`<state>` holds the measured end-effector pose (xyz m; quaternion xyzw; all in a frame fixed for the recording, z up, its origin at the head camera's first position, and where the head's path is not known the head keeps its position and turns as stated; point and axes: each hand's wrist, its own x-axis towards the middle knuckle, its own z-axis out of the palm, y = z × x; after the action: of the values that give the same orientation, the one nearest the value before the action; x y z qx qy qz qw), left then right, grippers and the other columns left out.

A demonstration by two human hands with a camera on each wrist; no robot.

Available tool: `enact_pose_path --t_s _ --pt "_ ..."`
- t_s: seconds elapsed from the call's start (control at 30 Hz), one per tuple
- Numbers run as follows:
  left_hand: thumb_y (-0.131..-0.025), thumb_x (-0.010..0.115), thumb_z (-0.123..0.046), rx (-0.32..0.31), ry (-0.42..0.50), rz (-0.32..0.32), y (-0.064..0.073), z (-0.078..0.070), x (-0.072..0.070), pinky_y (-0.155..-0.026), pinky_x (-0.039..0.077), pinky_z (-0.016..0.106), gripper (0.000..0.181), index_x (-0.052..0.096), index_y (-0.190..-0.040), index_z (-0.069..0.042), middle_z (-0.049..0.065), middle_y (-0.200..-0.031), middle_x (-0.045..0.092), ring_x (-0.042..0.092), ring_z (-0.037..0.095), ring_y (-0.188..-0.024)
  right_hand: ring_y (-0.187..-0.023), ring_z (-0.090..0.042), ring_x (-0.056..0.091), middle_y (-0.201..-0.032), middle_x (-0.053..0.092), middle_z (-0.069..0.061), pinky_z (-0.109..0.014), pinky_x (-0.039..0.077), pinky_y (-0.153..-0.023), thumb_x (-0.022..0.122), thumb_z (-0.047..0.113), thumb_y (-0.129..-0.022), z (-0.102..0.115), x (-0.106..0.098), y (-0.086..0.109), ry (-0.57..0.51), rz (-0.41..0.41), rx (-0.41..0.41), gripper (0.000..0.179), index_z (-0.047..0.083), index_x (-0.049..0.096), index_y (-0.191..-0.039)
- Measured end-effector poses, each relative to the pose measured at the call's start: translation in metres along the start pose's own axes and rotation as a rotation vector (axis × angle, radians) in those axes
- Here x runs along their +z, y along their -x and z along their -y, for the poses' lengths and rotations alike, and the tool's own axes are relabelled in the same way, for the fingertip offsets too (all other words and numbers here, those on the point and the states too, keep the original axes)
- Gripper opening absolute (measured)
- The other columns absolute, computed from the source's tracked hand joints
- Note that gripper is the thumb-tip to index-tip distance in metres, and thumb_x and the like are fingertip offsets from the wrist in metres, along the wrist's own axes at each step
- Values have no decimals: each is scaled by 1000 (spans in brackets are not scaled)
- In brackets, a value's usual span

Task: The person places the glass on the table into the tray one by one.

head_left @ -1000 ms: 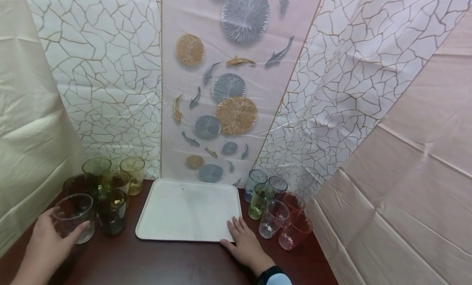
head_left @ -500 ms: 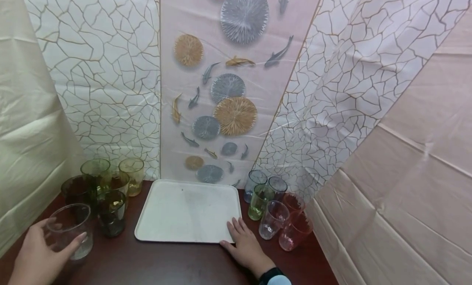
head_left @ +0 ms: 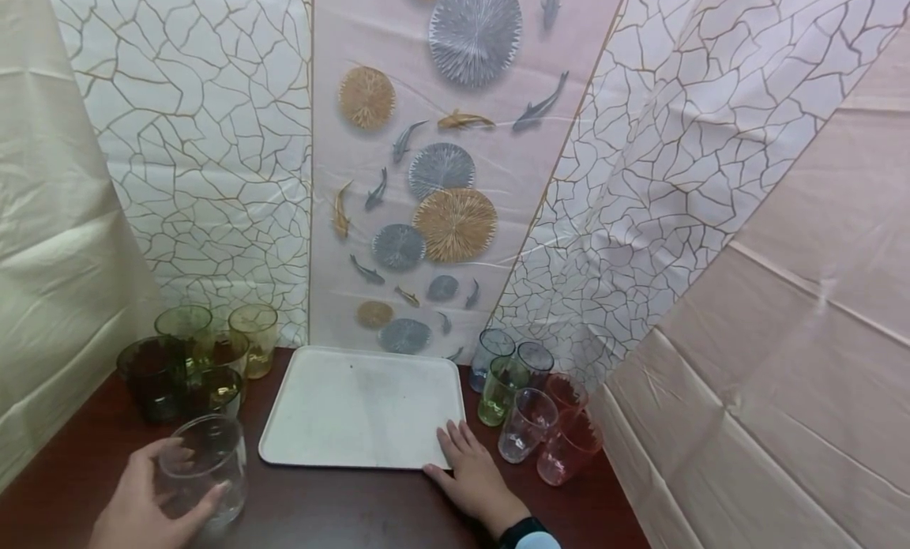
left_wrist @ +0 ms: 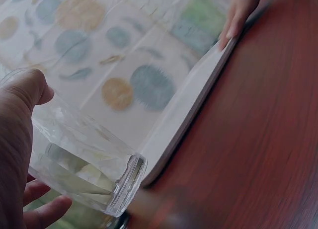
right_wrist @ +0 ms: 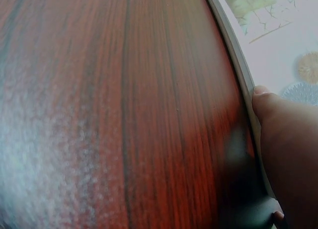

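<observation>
The left hand [head_left: 152, 498], curved wide, grips a clear cup [head_left: 229, 458] between thumb and fingers; we see it near the front left corner of the white tray [head_left: 366, 411], raised above the table [head_left: 320, 513] or on it, we cannot tell which. The right hand [head_left: 475, 474] lies with fingers extended on the tray's front right corner. Beyond the left hand we find dark cups [head_left: 152, 383], an olive cup [head_left: 183, 324] and a yellow cup [head_left: 259, 344]; right of the tray, bluish cups [head_left: 490, 355] and red cups [head_left: 569, 458].
</observation>
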<state>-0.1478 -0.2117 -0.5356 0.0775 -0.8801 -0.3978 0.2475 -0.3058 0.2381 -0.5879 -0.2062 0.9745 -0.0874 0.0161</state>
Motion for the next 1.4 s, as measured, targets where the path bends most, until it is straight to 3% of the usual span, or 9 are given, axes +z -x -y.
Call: enact_pose_path --t_s 0.07,0.13,0.27,0.33,0.6,0.8,0.97,1.17,1.4 --pt "-71 94 -46 12 -4 33 1 -8 9 -69 63 36 101 41 -142 4 21 -124 58 67 23 -98 -156 -31 15 -170 27 -7 -62 31 -117 38 73 -101 0 0 0 -5 2 3 83 19 38 -164" --pt "-73 92 -48 18 17 80 0 -15 18 -74 63 46 102 40 -143 4 22 -126 57 64 40 -107 -156 -31 14 -170 27 -6 -63 31 -117 38 73 -101 0 0 0 -6 5 4 83 19 38 -164" --pt "-74 88 -57 9 54 183 -7 -29 32 -82 61 52 110 36 -148 4 25 -132 53 61 46 -113 -156 -32 15 -170 28 -7 -64 31 -117 39 73 -101 0 -1 1 -1 3 -4 83 18 38 -164" --pt "-74 86 -62 12 65 202 -13 -35 41 -84 61 52 112 36 -149 4 25 -134 51 60 45 -115 -156 -32 14 -170 27 -6 -63 31 -117 39 73 -102 0 0 1 3 5 -2 83 19 37 -164" --pt "-82 87 -44 94 144 98 -49 -49 83 -92 56 58 94 40 -147 6 25 -136 50 54 44 -124 -156 -31 13 -171 25 -4 -62 30 -118 36 75 -101 0 -2 -1 9 14 20 84 21 36 -165" --pt "-89 82 -32 131 113 49 -79 -48 105 -93 52 63 91 34 -154 9 32 -140 45 51 46 -122 -157 -29 13 -170 27 -3 -61 30 -119 35 76 -100 1 -2 -1 3 19 31 85 22 37 -164" --pt "-93 78 -29 60 97 61 -108 -49 119 -107 39 69 91 26 -158 8 36 -147 39 41 51 -134 -157 -29 13 -171 26 -3 -62 30 -118 34 77 -100 0 -1 0 1 28 30 85 23 36 -165" --pt "-100 70 -25 -14 77 65 -143 -48 135 -111 37 67 89 16 -162 7 36 -152 31 36 52 -138 -156 -29 13 -170 26 -4 -61 31 -118 35 76 -101 -1 1 2 9 12 20 84 21 37 -165" --pt "-104 64 -26 -74 87 98 -175 -49 148 -118 26 65 93 1 -165 6 37 -164 12 21 51 -148 -157 -28 12 -170 26 -3 -60 30 -119 35 76 -101 1 -1 1 -1 21 24 84 22 37 -165"
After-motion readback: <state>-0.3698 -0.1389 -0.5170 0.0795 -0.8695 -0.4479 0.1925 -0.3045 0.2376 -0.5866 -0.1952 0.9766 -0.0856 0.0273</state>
